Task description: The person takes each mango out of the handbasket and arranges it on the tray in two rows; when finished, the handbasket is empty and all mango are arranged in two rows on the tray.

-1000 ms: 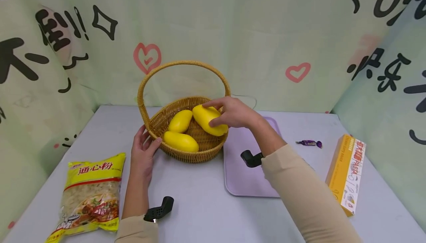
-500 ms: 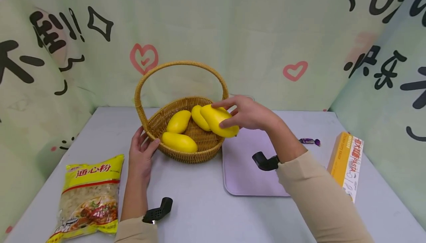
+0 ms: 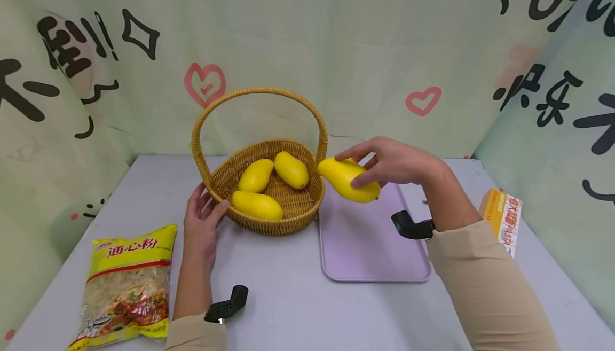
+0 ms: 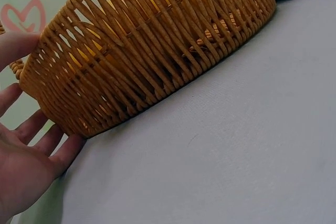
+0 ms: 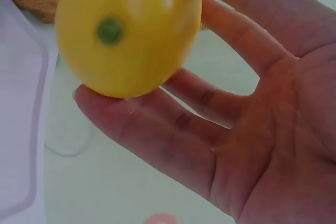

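Note:
My right hand [image 3: 401, 164] pinches a yellow mango [image 3: 349, 181] between thumb and fingers, above the far part of a lilac tray [image 3: 375, 255]. The mango's green stem end [image 5: 111, 30] faces the right wrist camera. Left of it stands a wicker basket [image 3: 274, 227] with a tall arched handle [image 3: 261, 91]. Inside lie three more mangoes: one at the front [image 3: 257, 205], one at the back left [image 3: 256, 176] and one at the back right [image 3: 291, 170]. My left hand [image 3: 204, 223] grips the basket's left side, thumb at the rim and fingers against the weave [image 4: 131, 66].
A bag of pasta [image 3: 127, 287] lies at the left of the white table [image 3: 283, 308]. On the right, a yellow and white pasta box [image 3: 502, 217] is partly covered by my right sleeve [image 3: 495, 281]. A printed curtain [image 3: 375, 62] hangs behind and on both sides.
My right hand has lifted one mango out of the basket and carried it right, over the tray. The back-right mango in the basket has come into full view. My left hand keeps its hold.

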A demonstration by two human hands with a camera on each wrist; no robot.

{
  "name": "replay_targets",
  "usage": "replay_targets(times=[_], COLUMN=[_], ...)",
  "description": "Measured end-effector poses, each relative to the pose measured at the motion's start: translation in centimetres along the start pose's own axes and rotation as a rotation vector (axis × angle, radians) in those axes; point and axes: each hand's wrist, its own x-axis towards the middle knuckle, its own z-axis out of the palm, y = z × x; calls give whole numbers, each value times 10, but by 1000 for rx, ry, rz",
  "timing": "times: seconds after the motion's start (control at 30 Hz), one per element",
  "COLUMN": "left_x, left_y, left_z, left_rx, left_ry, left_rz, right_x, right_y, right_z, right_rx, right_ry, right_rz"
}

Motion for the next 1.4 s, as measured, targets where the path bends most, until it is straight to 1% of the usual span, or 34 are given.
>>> replay_targets(times=[0.1,0.23,0.37,0.5,0.57,0.67,0.9,1.1,1.27,1.4], left_x=[0,0,0,0,0,1,1,2,2,2], left_y=[0,0,-1,-2,-3,-4,-2,-1,-1,-1], left_z=[-1,-1,-1,-1,-1,0,-1,0,-1,-2], left_rx=[-3,-5,-7,-7,-12,-16,-7,-7,-5,-11], left_ry=[3,5,-1,2,0,-4,3,0,-2,-5], left_rz=[1,1,4,1,-1,1,5,-2,6,-2], right_x=[2,11,25,40,48,58,74,79,83,86], right_y=[7,18,31,41,46,53,62,67,71,76], right_z=[-1,5,17,33,40,48,62,70,75,79], right_rx=[6,35,79,101,107,115,127,154,189,218], right_ry=[37,112,170,223,247,259,257,259,290,314], right_rz=[33,89,174,253,281,305,334,326,311,298])
